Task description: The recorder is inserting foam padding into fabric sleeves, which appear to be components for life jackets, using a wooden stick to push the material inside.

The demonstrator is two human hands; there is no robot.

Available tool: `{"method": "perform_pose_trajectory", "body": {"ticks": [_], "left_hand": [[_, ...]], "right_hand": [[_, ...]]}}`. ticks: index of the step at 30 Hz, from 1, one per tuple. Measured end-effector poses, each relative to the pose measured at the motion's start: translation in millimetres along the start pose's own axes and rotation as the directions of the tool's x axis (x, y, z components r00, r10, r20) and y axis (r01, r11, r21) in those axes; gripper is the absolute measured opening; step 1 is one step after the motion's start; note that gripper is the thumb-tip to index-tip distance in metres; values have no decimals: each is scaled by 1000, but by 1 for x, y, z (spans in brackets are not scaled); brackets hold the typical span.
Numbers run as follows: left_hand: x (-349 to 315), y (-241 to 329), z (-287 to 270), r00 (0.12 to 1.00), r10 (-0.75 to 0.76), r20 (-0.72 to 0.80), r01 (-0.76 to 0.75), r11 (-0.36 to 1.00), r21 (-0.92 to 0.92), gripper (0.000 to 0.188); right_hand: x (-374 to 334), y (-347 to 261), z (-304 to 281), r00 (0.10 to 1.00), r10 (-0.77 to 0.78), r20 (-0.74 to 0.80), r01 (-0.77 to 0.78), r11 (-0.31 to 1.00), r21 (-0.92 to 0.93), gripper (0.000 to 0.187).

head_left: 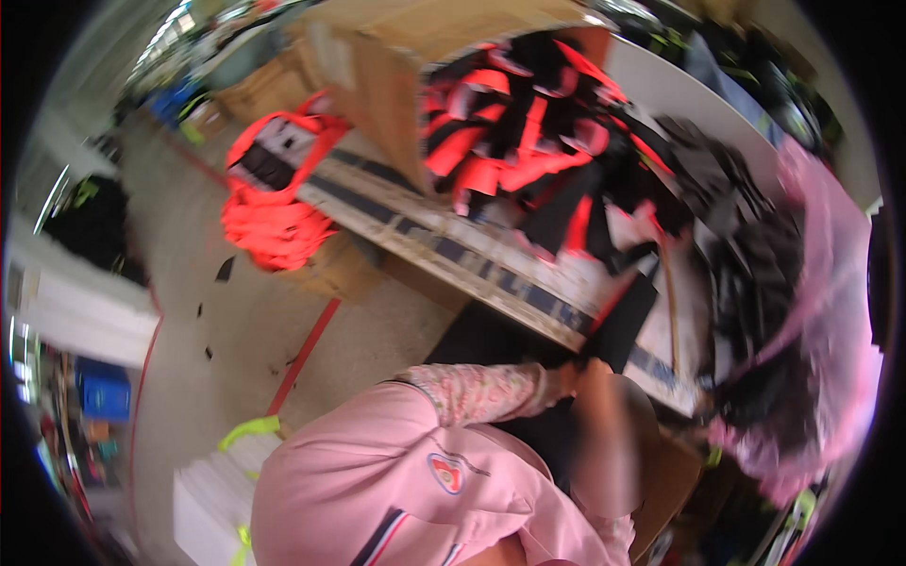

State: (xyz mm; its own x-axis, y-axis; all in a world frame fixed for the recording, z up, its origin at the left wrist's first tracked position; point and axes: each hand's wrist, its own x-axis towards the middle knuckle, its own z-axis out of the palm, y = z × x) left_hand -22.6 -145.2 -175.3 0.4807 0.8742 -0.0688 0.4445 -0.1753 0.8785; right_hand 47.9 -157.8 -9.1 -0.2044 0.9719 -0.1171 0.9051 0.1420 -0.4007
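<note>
My right hand (595,385), smeared by motion, is closed on the lower end of a black and red fabric piece (627,324). The piece reaches up from my fingers over the front edge of the table. My left hand (564,379) is pressed close beside the right one, closed at the same end of the fabric; its fingertips are partly hidden. Dark cloth (543,429) lies below my hands, across my lap. Beyond the fabric, a heap of black and red fabric pieces (533,141) spills from a cardboard box (382,104) lying on its side.
The worn table (510,269) runs across in front of me. Dark grey fabric (746,255) and a pink plastic bag (821,311) are on the right. Folded bright orange garments (278,226) sit on a carton at the left. A white stack (208,505) with yellow-green straps stands at lower left.
</note>
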Motion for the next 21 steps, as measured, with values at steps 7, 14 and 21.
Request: {"method": "perform_pose_trajectory", "body": {"ticks": [7, 14, 21], "left_hand": [[14, -82, 58, 972, 6, -235, -42, 988, -148, 29], [0, 8, -16, 996, 35, -76, -52, 971, -235, 19], [-17, 56, -53, 985, -108, 138, 175, 661, -730, 26]], "right_hand": [[-14, -14, 19, 958, -60, -280, 80, 995, 61, 21], [10, -5, 27, 980, 79, -184, -40, 978, 206, 24], [32, 2, 16, 940, 280, 194, -320, 922, 219, 29]]}}
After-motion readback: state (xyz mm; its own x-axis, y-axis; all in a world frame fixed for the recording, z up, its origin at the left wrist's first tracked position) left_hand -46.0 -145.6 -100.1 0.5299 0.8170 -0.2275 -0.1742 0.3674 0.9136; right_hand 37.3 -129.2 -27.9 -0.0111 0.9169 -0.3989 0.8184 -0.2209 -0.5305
